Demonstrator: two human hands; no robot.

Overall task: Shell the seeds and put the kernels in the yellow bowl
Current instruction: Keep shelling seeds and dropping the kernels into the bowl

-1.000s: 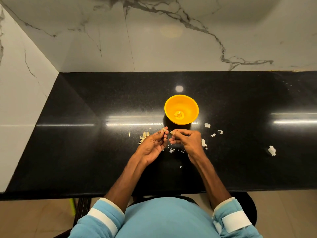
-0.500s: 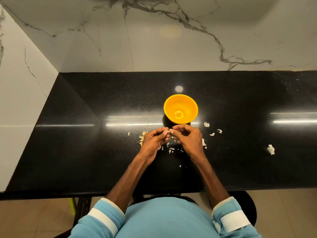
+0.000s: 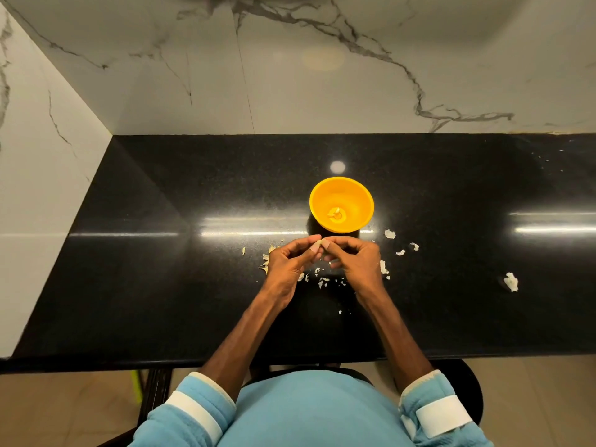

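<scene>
A pale, cream-coloured seed (image 3: 318, 243) is sitting pinched between the fingertips of the left hand (image 3: 287, 264) and the right hand (image 3: 354, 262), just in front of the yellow bowl (image 3: 354, 195) on the black counter (image 3: 161, 253). The fingers are hiding most of it, so its long axis and heading cannot be told. A few pale kernels (image 3: 335, 214) are lying at the bowl's bottom, and shell fragments (image 3: 322, 280) are lying scattered around the hands.

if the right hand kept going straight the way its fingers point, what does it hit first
The right hand points left, so it would first meet the left hand; both already pinch the same seed.
</scene>
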